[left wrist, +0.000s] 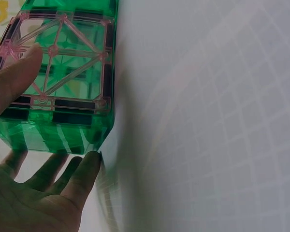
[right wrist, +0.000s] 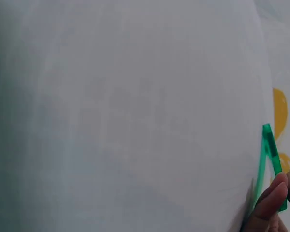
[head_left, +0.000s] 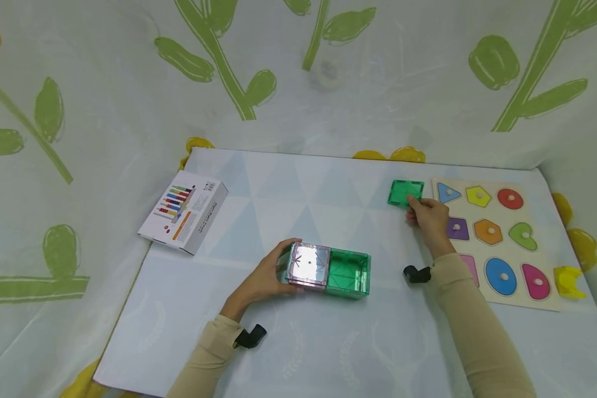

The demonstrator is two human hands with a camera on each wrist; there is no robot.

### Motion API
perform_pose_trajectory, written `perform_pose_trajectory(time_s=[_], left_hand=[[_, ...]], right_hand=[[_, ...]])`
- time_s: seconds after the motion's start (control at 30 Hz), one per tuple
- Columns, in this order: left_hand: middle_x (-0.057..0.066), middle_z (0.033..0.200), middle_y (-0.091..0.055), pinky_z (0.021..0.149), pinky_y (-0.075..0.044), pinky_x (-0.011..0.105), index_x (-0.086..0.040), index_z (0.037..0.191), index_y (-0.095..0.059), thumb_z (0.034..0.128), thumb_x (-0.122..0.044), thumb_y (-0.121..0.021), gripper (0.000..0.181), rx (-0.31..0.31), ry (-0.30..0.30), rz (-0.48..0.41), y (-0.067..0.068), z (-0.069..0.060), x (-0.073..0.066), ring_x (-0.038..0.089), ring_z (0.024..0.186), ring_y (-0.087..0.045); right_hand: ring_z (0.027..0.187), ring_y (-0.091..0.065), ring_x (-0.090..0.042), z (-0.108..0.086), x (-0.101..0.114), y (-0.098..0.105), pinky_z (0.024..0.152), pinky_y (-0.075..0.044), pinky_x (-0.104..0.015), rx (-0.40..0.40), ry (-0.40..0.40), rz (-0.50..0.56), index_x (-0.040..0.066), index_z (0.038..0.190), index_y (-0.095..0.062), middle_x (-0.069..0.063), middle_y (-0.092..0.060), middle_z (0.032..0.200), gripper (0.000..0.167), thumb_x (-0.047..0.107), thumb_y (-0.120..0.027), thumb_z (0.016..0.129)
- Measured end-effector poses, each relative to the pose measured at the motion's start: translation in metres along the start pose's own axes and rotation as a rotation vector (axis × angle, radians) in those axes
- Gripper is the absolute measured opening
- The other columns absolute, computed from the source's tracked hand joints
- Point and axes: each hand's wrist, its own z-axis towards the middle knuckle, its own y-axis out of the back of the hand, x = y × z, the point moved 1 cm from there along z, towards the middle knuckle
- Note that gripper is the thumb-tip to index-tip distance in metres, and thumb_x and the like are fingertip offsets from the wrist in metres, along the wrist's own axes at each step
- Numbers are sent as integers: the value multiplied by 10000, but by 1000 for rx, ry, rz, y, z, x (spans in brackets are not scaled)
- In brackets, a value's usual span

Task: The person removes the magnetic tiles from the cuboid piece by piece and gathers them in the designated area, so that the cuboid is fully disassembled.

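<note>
My left hand (head_left: 261,276) grips the left end of a long green see-through box (head_left: 348,273) built of magnetic tiles. A pink clear magnetic tile (head_left: 308,262) covers the box's left half; the right half is uncovered on top. In the left wrist view the thumb lies over the pink tile (left wrist: 53,50), with fingertips against the green wall (left wrist: 53,133). Farther back on the right, my right hand (head_left: 431,221) pinches the near edge of a green magnetic tile (head_left: 403,190). The right wrist view catches this tile (right wrist: 271,145) edge-on, with a lighter green strip beside it.
A wooden shape-puzzle board (head_left: 502,218) with knobbed pieces lies right of and partly under my right forearm. A yellow piece (head_left: 569,283) sits at its right edge. A white printed box (head_left: 184,213) stands at the table's left edge.
</note>
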Motion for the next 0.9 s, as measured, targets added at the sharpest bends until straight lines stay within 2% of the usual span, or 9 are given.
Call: perform_pose_trajectory(time_s=[0.2,0.33,0.7,0.9], left_hand=[[54,1607,-356,1149,-392,602,-301,1533,-326,682,-119,-928,1058,-2,-15,-6,-1,0,0,315,1538,-264],[51,1611,-350,1142,-402,602,-306,1532,-324,680,-119,-929,1061,-5,-8,-6,-1,-1,1,319,1540,-258],[55,1620,-335,1138,-413,592,-315,1532,-322,684,-104,-921,1060,-2,10,-5,0,0,0,322,1544,-248],[64,1625,-324,1133,-421,589,-313,1536,-316,688,-111,-921,1061,1,-1,-10,-1,0,0,342,1540,-251]], right_hand=[[507,-586,43,4,-3,2,544,-529,-124,-29,80,-143,-1,1427,-485,209,-588,589,637,400,-652,961],[505,-568,41,4,-2,2,544,-521,-125,-42,96,-211,-4,1397,-504,203,-562,595,642,435,-650,953],[484,-558,39,8,1,0,527,-508,-123,-59,113,-284,-30,1334,-533,160,-545,608,608,440,-631,960],[468,-573,37,9,0,0,531,-517,-122,-54,106,-263,-35,1320,-515,159,-551,594,578,408,-631,966]])
